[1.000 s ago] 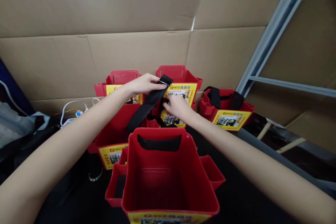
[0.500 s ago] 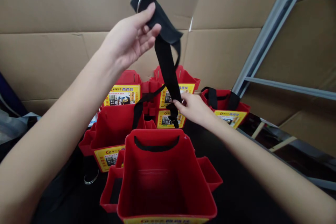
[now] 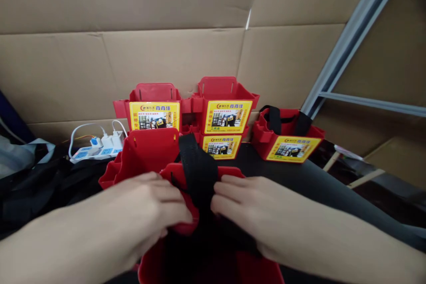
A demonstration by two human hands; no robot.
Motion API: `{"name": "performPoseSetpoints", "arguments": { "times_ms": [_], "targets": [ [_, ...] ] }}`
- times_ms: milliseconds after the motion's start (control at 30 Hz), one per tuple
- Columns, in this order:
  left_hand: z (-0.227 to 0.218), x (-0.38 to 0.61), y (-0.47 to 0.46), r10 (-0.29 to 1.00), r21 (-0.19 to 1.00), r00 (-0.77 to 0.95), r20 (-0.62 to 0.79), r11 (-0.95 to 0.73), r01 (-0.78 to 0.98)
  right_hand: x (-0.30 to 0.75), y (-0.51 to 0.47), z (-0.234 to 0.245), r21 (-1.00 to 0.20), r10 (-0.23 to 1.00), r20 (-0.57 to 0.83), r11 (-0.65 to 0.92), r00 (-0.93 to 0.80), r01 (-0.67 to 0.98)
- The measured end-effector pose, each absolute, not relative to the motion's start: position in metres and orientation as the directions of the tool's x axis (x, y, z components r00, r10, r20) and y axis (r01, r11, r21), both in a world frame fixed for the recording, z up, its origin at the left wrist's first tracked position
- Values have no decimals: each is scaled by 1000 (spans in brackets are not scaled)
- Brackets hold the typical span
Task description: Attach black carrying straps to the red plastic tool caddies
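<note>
A red plastic tool box (image 3: 146,264) stands directly before me, its opening facing up at me. A wide black strap (image 3: 198,164) loops over its back wall and hangs down into the dark inside. My left hand (image 3: 156,206) is closed at the left of that back wall, fingers curled against the red plastic; its fingertips are partly hidden. On the other side, my right hand (image 3: 242,204) is closed around the strap's right edge by the rim. Lower down, black material lies in shadow under my right wrist.
Behind on the left is another red tool box (image 3: 151,151). More labelled boxes (image 3: 228,117) are stacked at the cardboard wall (image 3: 179,53). One box with straps (image 3: 289,142) stands at right. A power strip (image 3: 96,153) with plugs lies left, near black fabric (image 3: 49,191).
Both hands have come down to the front box's back wall. The strap with the metal ring, held up high before, now lies over the rim and into the box.
</note>
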State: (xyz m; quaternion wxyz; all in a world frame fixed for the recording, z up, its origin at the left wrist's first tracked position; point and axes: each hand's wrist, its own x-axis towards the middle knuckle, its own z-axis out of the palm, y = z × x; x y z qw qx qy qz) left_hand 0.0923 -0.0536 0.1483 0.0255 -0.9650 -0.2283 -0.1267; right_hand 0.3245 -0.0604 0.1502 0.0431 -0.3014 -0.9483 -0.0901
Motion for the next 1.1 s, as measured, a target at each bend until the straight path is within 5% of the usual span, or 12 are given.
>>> {"name": "performPoseSetpoints", "arguments": {
  "times_ms": [133, 233, 400, 533, 633, 733, 867, 967, 1100],
  "targets": [
    [164, 89, -29, 615, 81, 721, 319, -776, 626, 306, -66, 125, 395, 524, 93, 761, -847, 515],
    [160, 99, -6, 665, 169, 657, 356, -737, 655, 291, -65, 106, 379, 576, -60, 769, -816, 515],
    [156, 110, 8, 581, 375, 747, 323, -803, 462, 269, -55, 80, 447, 606, -405, 784, -685, 430],
    [154, 105, -8, 476, 254, 663, 578, -877, 408, 270, -53, 89, 317, 543, -488, 840, -683, 441],
    [146, 102, -25, 416, 88, 652, 634, -876, 474, 290, -65, 116, 230, 522, -349, 853, -778, 469],
    [135, 104, -35, 393, -76, 809, 437, -880, 469, 312, -80, 142, 122, 536, 75, 832, -841, 542],
    [128, 110, -34, 263, -316, 940, 215, -892, 322, 324, -77, 152, 15, 684, 542, 572, -487, 820],
    [133, 112, -33, 275, -316, 943, 188, -892, 323, 323, -61, 143, 0, 734, 579, 436, -355, 900],
    [143, 108, -36, 306, -245, 934, 183, -906, 345, 321, -43, 134, -85, 767, 500, 505, -402, 859]
  ]
}}
